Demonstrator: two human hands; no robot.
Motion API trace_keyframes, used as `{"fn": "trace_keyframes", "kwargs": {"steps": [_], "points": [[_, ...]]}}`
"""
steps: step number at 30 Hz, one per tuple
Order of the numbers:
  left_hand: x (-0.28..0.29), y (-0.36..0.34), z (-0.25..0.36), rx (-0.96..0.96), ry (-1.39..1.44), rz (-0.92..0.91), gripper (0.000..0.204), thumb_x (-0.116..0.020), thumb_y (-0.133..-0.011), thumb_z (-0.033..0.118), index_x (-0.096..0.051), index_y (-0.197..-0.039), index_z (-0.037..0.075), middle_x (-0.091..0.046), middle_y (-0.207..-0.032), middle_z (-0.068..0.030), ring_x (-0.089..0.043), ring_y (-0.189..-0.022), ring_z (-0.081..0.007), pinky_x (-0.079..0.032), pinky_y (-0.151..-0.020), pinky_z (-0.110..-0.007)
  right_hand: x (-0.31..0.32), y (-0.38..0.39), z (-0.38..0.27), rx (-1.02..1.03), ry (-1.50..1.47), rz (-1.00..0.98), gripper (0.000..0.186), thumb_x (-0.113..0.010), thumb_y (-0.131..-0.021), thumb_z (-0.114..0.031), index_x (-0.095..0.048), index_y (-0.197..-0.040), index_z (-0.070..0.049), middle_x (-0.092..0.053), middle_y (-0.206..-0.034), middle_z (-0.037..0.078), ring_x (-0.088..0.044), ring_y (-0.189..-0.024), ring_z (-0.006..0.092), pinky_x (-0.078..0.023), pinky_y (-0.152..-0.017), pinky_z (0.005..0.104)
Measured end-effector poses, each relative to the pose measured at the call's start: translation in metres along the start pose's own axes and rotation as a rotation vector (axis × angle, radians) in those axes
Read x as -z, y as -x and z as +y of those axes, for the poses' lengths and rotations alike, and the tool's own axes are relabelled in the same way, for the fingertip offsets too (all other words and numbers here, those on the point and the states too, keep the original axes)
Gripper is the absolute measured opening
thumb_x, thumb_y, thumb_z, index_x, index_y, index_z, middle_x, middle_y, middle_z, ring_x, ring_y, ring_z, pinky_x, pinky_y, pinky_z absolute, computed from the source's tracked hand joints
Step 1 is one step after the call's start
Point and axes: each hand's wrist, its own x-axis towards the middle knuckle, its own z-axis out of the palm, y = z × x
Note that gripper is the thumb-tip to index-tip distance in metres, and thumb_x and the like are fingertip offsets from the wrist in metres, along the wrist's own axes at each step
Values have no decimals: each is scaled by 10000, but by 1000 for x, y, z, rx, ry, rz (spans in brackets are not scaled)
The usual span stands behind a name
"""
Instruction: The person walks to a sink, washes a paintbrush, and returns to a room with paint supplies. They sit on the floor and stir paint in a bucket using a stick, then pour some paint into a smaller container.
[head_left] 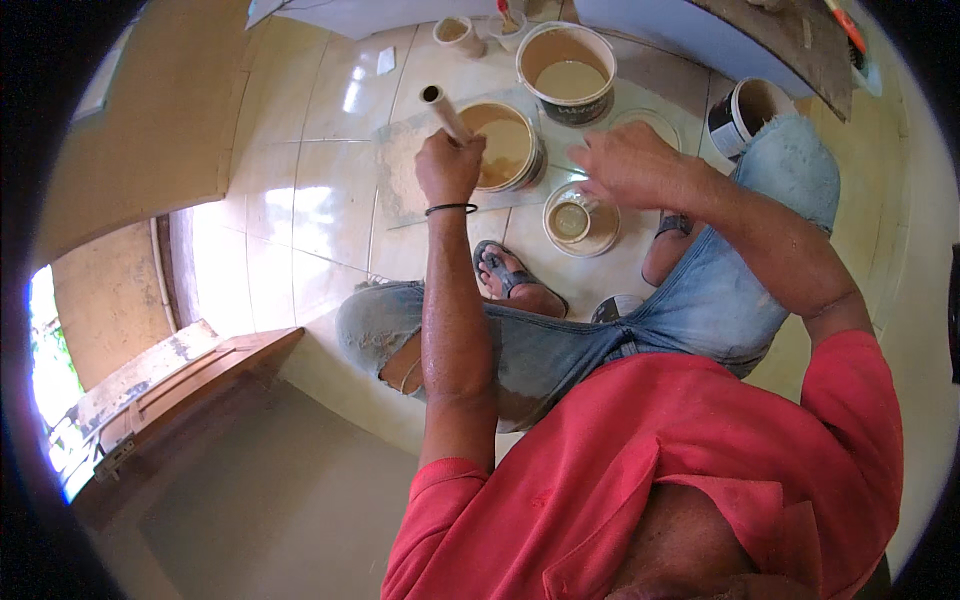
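My left hand (450, 168) is closed round a pale hollow tube (447, 113), its open end tilted up and away. That fist is beside the near-left rim of a bucket (536, 160) holding tan, paint-like liquid. My right hand (640, 165) hovers with bent fingers, smeared by motion; I cannot tell whether they grip anything. Just below it, a small cup (570, 221) with brownish contents sits on a round, pale lid (597, 240). Behind stands a larger bucket (592, 108), part-filled with a similar creamy liquid.
A stained flat sheet (398, 190) lies under the left bucket on the tiled floor (330, 190). Two small containers, including a tan-smeared cup (456, 33), stand at the back. Another bucket (733, 120) is by my right knee. A wooden shutter or door (190, 375) stands at left.
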Motion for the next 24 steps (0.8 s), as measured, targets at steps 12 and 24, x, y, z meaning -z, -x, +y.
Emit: {"fn": "trace_keyframes", "kwargs": {"steps": [12, 24], "points": [[75, 75, 48, -195, 28, -41, 545, -812, -785, 171, -590, -1267, 48, -684, -1188, -183, -698, -1028, -341, -587, -823, -392, -33, -124, -8, -15, -850, 493, 256, -778, -893, -313, -760, -948, -63, -680, -771, -8, -622, -743, 87, -518, -702, 288], [-63, 435, -242, 1047, 368, -179, 450, -528, -991, 404, -634, -1220, 31, -679, -1171, -185, -654, -1057, -361, -506, -889, -486, -50, -145, -26, -50, -948, 308, 288, -782, -810, -358, -756, -917, -92, -756, -890, 61, -706, -833, 165, -548, -788, 342]]}}
